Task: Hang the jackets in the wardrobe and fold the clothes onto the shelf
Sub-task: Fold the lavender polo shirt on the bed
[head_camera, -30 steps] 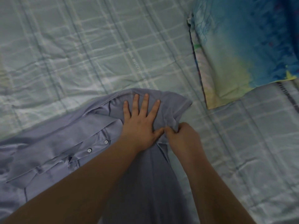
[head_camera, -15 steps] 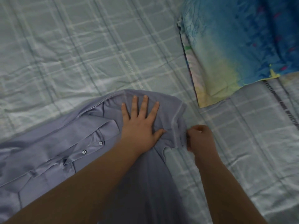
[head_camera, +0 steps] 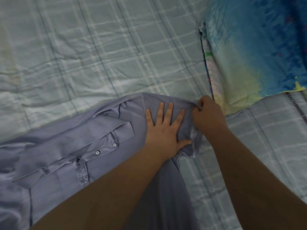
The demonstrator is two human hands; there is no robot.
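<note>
Shirt point(head_camera: 99, 146) on bedsheet point(head_camera: 83, 55); left hand point(head_camera: 163, 130) presses, right hand point(head_camera: 208, 113) pinches edge.

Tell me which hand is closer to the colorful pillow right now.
Right. The right hand pinches the shirt edge just short of the pillow corner; the left hand lies flat on the shirt, farther away.

bed point(head_camera: 99, 47): pale green checked sheet, creased, filling nearly whole view | pillow point(head_camera: 257, 47): upper right, on bed, blue fading to yellow-green, corner pointing down | light: dim, soft, even
</note>
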